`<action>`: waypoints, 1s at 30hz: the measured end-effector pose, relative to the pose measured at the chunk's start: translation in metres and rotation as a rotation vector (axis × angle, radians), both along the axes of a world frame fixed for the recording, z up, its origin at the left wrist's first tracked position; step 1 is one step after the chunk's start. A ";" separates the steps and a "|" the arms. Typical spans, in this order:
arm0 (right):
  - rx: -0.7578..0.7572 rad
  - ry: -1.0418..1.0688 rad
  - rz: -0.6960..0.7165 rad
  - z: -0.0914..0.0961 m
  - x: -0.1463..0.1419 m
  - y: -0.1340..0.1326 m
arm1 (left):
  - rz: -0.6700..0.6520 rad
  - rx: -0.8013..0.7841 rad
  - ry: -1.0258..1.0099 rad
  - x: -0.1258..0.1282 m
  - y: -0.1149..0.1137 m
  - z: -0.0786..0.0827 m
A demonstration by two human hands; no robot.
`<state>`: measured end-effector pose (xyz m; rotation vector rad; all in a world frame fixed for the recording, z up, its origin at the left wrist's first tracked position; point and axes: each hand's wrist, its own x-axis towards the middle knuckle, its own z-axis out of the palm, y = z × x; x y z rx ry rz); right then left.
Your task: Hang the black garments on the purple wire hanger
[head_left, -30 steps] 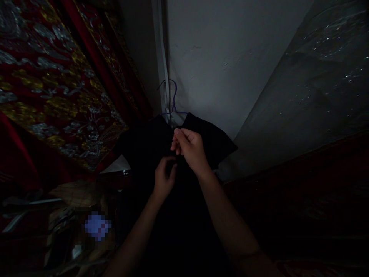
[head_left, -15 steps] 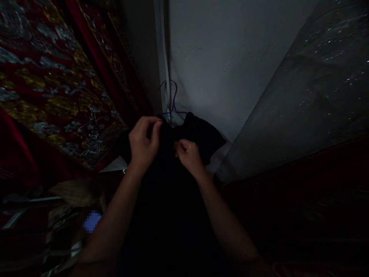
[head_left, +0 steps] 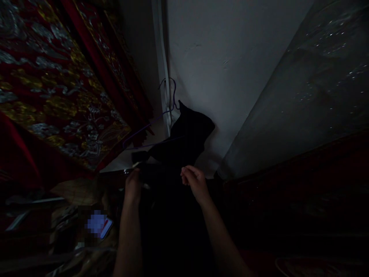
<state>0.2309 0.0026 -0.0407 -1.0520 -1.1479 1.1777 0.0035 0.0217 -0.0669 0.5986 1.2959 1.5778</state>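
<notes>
A black garment [head_left: 190, 134] hangs from the right side of a thin purple hanger [head_left: 174, 94]; the hanger's left arm is bare and tilts down to the left. My left hand [head_left: 134, 186], blurred, is low on the left, closed on a dark edge of the cloth; its fingertips are hard to make out. Farther right, my right hand [head_left: 195, 181] is closed, its fingers curled on the front of the same garment. The lower folds merge into darkness.
A white strip [head_left: 164, 50] runs down the wall corner and holds the hanger's hook. Red cloth with gold and silver embroidery [head_left: 57, 84] hangs at left. A translucent sparkly sheet [head_left: 302, 84] is at right. A lit, pixelated screen [head_left: 98, 224] shows at lower left.
Both hands have moved down, the left one also slightly left. The garment's left shoulder has come off the hanger, exposing the hanger's left arm, and its right side has shifted.
</notes>
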 end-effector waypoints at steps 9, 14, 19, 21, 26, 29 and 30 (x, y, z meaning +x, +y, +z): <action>0.125 -0.182 -0.142 -0.008 0.012 -0.001 | -0.116 0.188 -0.032 0.042 -0.021 0.037; 0.214 -0.292 0.281 -0.001 -0.005 -0.010 | -0.182 0.282 0.099 0.081 -0.030 0.050; 0.160 -0.259 0.376 0.016 0.001 0.000 | -0.177 0.366 0.363 0.072 -0.032 0.049; 0.210 -0.236 0.346 0.032 0.011 0.009 | -0.339 0.337 0.476 0.060 -0.036 0.042; 0.450 -0.152 0.178 0.072 0.027 0.055 | -0.882 0.077 0.778 0.034 -0.046 0.016; 0.432 -0.203 -0.021 0.070 0.023 0.099 | -0.884 0.116 0.927 0.021 -0.044 0.018; 0.360 -0.260 -0.041 0.065 0.021 0.113 | -0.860 0.139 0.965 0.016 -0.042 0.021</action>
